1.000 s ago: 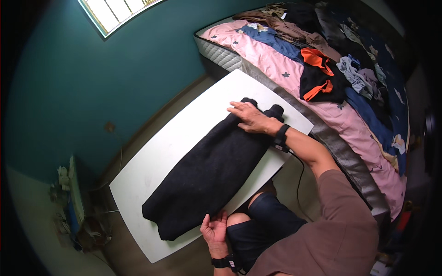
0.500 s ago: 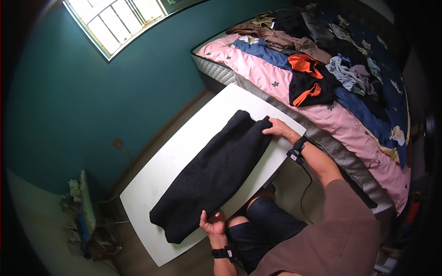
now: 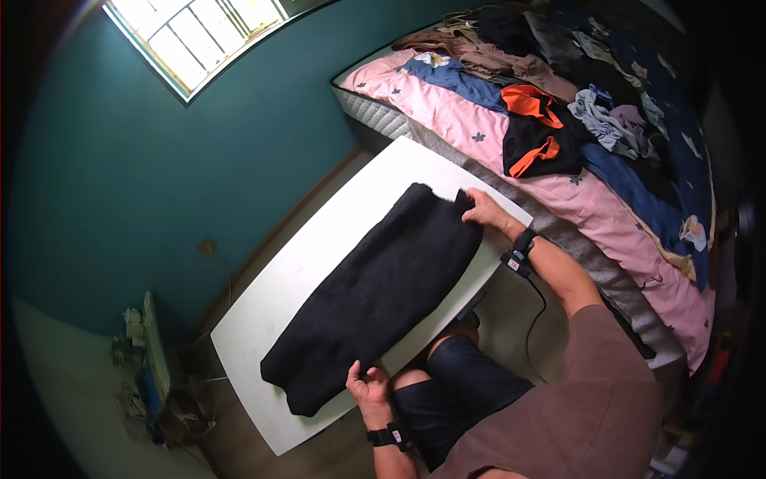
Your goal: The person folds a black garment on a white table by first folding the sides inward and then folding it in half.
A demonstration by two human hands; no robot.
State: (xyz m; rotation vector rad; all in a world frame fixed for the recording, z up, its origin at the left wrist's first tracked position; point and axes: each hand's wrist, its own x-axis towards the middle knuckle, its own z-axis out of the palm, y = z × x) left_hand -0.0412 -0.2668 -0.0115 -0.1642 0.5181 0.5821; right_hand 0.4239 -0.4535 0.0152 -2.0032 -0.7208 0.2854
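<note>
A dark, long folded garment [image 3: 375, 295] lies slantwise across a white tabletop [image 3: 247, 319]; its exact kind cannot be made out. At its far right end, my right hand [image 3: 485, 211] pinches a corner of the cloth between thumb and fingers, and that corner is raised a little. Down at the near long edge, my left hand [image 3: 369, 386] has its thumb and curled fingers closed on the cloth's rim. Each wrist wears a black strap with a small device.
Beyond the table's right end stands a bed [image 3: 375, 116] with pink and blue bedding and heaped clothes, among them a black and orange garment [image 3: 531, 148]. A teal wall with a window [image 3: 199, 40] is at the left. A cable [image 3: 536, 327] hangs from my right wrist strap.
My right hand has moved slightly up and away with the corner. The garment's right end now spreads wider and flatter. My left hand stays nearly in place at the near edge.
</note>
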